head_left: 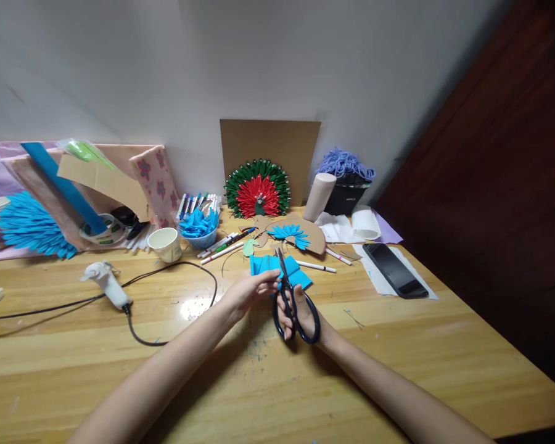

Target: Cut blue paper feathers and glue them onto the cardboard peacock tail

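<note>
In front of the peacock craft [258, 196], the right hand [306, 313] is gripping black-handled scissors [285, 283] through their loops, seemingly for blade control; left hand [250, 291] fingertips are bunching beside the blades, any pinched piece unclear. Blue paper [300, 277] is lying nearer the craft.

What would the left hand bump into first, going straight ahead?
The left hand, fingers pointing rightward, would likely meet the black scissors in the right hand first, though depth is unclear.

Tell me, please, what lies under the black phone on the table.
White paper sticks out beyond the phone on both sides; whatever else may lie under the phone is covered and cannot be seen.
</note>
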Available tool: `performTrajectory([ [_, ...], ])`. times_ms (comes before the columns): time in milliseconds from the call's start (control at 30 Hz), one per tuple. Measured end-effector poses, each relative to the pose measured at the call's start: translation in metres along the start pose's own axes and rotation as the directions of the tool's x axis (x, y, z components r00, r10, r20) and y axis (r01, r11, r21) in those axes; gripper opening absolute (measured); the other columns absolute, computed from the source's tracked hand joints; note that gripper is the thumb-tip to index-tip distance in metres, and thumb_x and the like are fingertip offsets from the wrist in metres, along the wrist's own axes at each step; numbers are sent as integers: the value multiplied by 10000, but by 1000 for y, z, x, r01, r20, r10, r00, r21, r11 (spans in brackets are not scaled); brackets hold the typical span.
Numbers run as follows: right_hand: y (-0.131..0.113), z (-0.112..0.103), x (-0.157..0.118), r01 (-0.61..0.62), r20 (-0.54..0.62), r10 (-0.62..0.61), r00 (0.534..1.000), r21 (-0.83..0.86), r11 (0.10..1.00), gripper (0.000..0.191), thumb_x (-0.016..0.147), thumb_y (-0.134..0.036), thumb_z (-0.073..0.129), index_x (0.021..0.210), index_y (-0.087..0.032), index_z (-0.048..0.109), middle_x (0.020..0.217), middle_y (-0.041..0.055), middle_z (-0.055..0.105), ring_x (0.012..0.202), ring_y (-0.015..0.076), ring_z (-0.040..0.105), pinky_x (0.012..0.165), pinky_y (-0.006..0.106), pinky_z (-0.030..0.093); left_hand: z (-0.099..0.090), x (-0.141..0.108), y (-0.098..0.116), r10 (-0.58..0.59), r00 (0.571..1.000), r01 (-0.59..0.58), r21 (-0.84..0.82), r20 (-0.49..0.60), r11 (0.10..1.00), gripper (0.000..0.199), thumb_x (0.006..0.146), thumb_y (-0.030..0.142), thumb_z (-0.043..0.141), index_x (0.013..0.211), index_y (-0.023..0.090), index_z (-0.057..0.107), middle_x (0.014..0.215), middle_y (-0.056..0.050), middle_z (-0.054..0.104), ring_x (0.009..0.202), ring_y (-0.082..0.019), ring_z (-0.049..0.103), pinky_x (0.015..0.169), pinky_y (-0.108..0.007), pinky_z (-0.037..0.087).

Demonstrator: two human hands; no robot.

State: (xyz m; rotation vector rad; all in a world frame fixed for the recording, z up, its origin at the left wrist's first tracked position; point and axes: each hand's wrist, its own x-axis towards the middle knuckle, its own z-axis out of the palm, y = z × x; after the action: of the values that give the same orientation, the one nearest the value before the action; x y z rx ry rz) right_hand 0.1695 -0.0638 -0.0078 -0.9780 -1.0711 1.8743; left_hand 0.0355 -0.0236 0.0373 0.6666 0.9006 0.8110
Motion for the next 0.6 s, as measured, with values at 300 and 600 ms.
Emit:
performTrajectory([
  [300, -21, -5, -1, 108, -146, -114, 983, -52, 993, 686, 611, -823, 271, 656, -168, 469, 423, -30, 473, 357, 121, 507, 364, 231, 415, -4, -4, 5, -80, 993, 63, 184, 86, 981, 206, 605, 266, 725, 731, 121, 649, 683, -27, 626, 618, -89, 556, 707, -217, 451],
  [600, -49, -20, -6, 250, -102, -320, 942, -420, 872, 285, 681, -415, 613, 617, -159, 506, 521, -41, 492, 481, 97, 479, 478, 217, 395, -1, -18, 17, -172, 951, -5, 567, 258, 823, 167, 582, 241, 713, 713, 160, 648, 626, 4, 613, 561, -107, 525, 542, -214, 400],
])
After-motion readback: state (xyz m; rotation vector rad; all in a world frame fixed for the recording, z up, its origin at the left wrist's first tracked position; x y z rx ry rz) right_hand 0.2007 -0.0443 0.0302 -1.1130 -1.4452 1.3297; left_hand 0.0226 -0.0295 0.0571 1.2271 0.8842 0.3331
